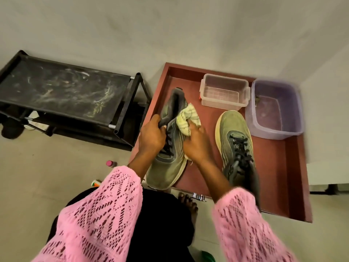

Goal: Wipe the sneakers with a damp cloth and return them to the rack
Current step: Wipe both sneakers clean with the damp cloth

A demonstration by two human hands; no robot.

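Note:
My left hand (151, 137) grips the collar of an olive-green sneaker (168, 171), held tilted with its toe toward me over the reddish-brown tray (279, 167). My right hand (196, 144) is closed on a crumpled yellow-and-white cloth (187, 118) pressed against that sneaker's side. The second sneaker (234, 140) lies flat in the tray to the right, toe pointing away. The black shoe rack (62, 91) stands at the left, its top shelf dusty and streaked.
A clear plastic box (224, 91) and a purple tub (275, 110) holding water sit at the tray's far end. A pink-capped bottle (111, 163) and a small tube (96, 183) lie on the floor near my left sleeve. My bare foot (188, 203) rests by the tray's near edge.

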